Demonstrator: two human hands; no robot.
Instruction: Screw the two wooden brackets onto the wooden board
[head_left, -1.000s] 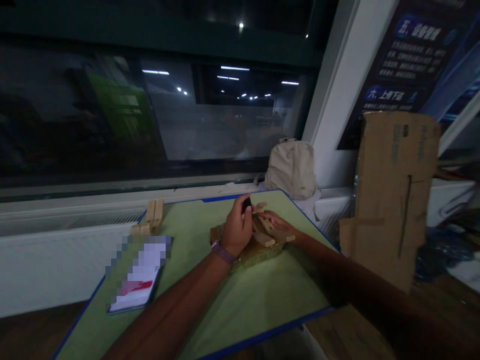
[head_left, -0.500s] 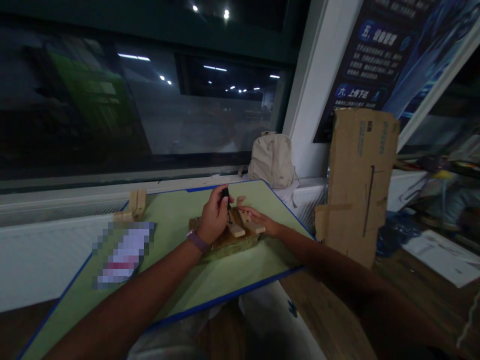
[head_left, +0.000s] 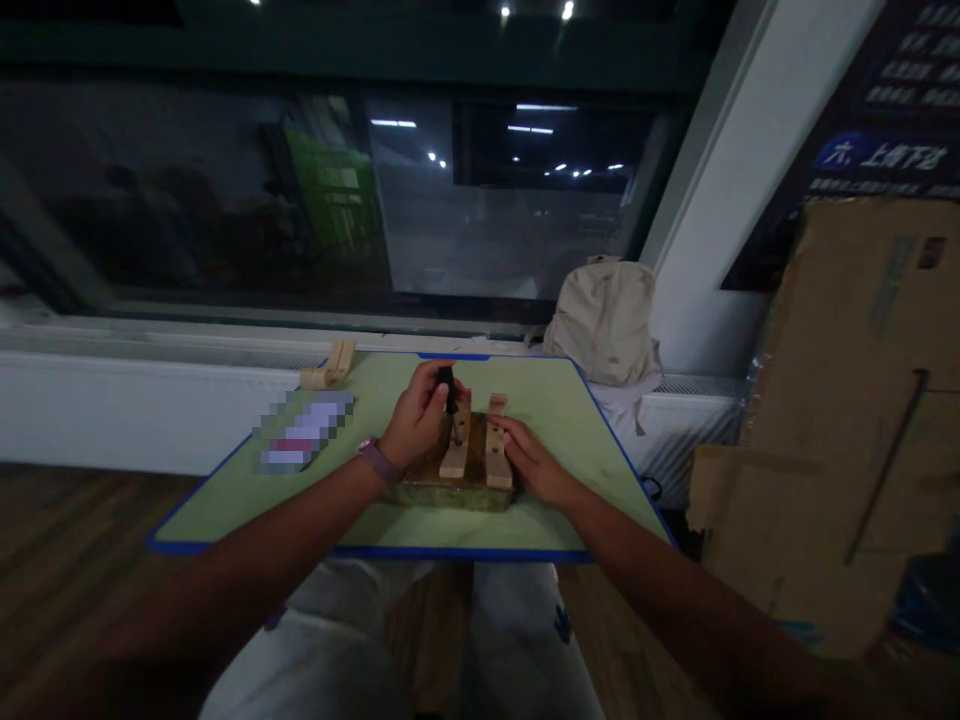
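Note:
My left hand is closed around the black handle of a screwdriver. The shaft points down, and its tip meets a hole in the left wooden piece. Beside that piece lies a second wooden piece with dark holes, its far end raised. My right hand rests with outstretched fingers against this second piece. Both pieces sit on a brown-topped block with a greenish side. My left fingers partly hide the far end of the left piece.
The green table has a blue edge. At its far left stand joined wooden pieces, with a pixelated flat item nearer. A beige backpack is behind the table, and a large cardboard sheet stands at the right.
My view has swung right-to-left, so the table and block appear squarer to me. The screwdriver stays in my left hand at the left piece; my right hand remains by the other piece.

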